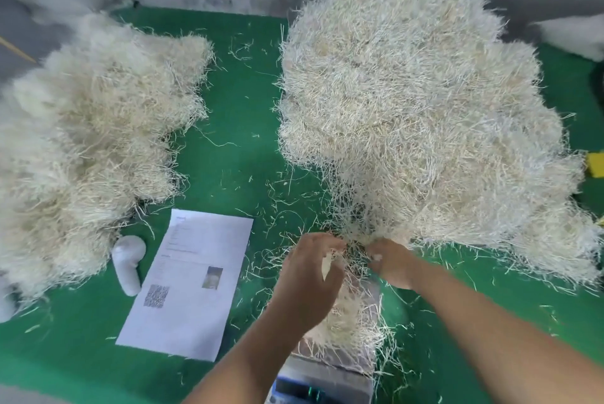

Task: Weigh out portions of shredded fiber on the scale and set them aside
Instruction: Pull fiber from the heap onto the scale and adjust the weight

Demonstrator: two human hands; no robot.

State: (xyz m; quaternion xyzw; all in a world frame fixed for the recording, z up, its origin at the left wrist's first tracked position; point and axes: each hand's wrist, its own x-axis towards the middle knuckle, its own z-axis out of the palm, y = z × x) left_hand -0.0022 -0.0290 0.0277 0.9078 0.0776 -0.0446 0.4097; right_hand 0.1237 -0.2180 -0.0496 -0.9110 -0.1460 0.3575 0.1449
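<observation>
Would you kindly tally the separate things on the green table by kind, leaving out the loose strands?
Fiber heaps: 3 – large heap, left heap, small portion on the scale
Scales: 1 – scale
Printed sheets: 1 – paper
White handheld devices: 1 – device
Total: 6
Both hands grip fiber at the large heap's near edge.

Both forearms are bare up to the frame's lower edge; no sleeve, glove, watch or ring shows. The left hand (305,276) and right hand (394,264) are bare too, nails short.
</observation>
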